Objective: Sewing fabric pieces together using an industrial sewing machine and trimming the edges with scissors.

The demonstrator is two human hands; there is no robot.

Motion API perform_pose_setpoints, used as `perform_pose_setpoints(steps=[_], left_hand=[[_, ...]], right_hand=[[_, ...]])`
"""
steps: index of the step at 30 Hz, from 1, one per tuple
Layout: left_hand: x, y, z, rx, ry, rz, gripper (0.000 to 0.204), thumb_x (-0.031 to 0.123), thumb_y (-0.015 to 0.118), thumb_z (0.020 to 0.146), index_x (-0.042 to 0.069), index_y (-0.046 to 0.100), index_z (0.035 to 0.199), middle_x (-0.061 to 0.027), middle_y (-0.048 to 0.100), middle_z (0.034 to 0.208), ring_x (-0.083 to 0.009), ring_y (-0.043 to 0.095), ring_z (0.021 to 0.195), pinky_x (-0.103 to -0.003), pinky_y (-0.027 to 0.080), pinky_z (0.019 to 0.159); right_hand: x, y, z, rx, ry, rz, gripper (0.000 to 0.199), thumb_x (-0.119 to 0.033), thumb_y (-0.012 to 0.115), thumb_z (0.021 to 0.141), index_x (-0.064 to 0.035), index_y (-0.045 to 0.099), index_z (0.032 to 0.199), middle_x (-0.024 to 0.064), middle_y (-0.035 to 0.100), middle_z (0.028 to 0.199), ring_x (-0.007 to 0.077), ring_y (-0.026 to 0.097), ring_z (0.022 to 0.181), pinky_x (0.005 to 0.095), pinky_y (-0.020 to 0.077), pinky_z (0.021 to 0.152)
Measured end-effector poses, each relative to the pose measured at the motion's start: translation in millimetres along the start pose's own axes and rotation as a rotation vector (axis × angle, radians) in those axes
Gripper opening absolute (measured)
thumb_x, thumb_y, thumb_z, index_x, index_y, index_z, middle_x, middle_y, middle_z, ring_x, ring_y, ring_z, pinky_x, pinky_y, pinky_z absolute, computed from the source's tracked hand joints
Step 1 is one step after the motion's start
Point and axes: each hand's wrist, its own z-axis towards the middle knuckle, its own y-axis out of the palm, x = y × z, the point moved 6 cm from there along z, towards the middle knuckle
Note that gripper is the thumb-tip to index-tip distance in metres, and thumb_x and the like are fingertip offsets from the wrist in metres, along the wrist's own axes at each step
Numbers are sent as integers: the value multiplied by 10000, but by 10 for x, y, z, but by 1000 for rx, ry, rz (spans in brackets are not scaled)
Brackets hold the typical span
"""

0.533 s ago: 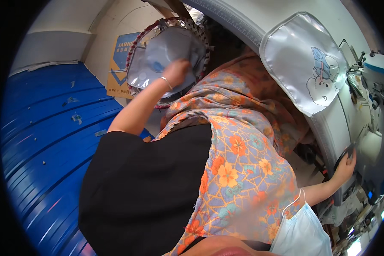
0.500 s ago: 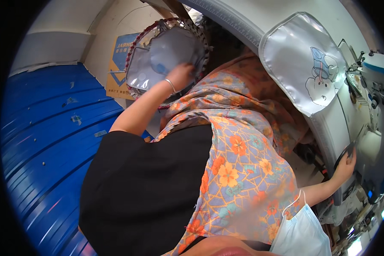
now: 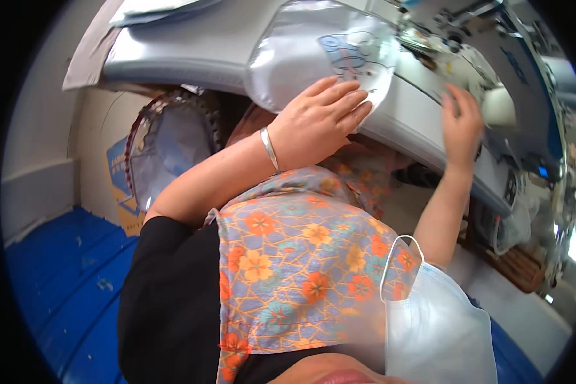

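Observation:
A shiny white fabric panel (image 3: 294, 57) with rounded corners and a cartoon animal print lies on the pale sewing table (image 3: 422, 118). My left hand (image 3: 323, 118) is at its near edge, palm down with the fingers stretched out over the print. The hand hides part of the panel's lower edge. My right hand (image 3: 462, 128) is raised over the table between the panel and the sewing machine (image 3: 525, 70). Motion smears its fingers, and whether anything is in them is unclear.
Left of my lap, a round basket (image 3: 129, 157) with a reddish rim holds more shiny pieces. A printed cardboard box (image 3: 118, 169) stands behind it. Folded cloth (image 3: 166, 11) lies on the table's far left. Blue ridged flooring (image 3: 64, 275) spreads at the lower left.
My left hand has come out of the basket and up to the panel on the table. My right hand has moved from beside the machine toward the panel. The view has turned.

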Motion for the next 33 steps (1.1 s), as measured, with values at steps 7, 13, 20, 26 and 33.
perform_pose_setpoints(steps=[7, 13, 20, 26, 33], left_hand=[[244, 134, 146, 4, 66, -144, 306, 127, 623, 819, -17, 668, 1086, -106, 624, 1188, -257, 599, 1164, -380, 485, 1017], [266, 127, 235, 16, 100, -109, 308, 107, 616, 792, -35, 662, 1062, -108, 629, 1155, -248, 609, 1156, -365, 505, 984], [88, 234, 372, 13, 50, -118, 298, 110, 612, 774, -34, 653, 1031, -112, 630, 1148, -255, 609, 1162, -372, 505, 977], [38, 80, 479, 23, 27, -52, 325, 105, 596, 788, -12, 650, 1086, -109, 634, 1154, -260, 613, 1143, -387, 501, 962], [-209, 72, 684, 19, 26, -29, 330, 109, 589, 813, 9, 663, 1119, -103, 660, 1154, -278, 624, 1124, -396, 501, 961]], right_hand=[[-242, 574, 377, -82, -229, 238, 208, -9, 582, 911, -14, 714, 1072, 138, 718, 1119, 312, 676, 1050, 386, 530, 935], [-278, 702, 335, -57, -261, 144, 280, 50, 582, 844, -33, 725, 1070, 105, 716, 1143, 281, 652, 1105, 381, 519, 969], [-295, 719, 295, -75, -262, 125, 301, 56, 594, 832, -37, 719, 1090, 102, 716, 1146, 289, 652, 1085, 389, 522, 964], [-426, 590, 329, -38, -299, 113, 313, 58, 600, 813, -34, 717, 1088, 102, 716, 1149, 285, 652, 1089, 392, 524, 961], [-479, 517, 318, -11, -313, 109, 333, 57, 598, 802, -38, 715, 1099, 97, 716, 1149, 277, 653, 1087, 388, 527, 960]])
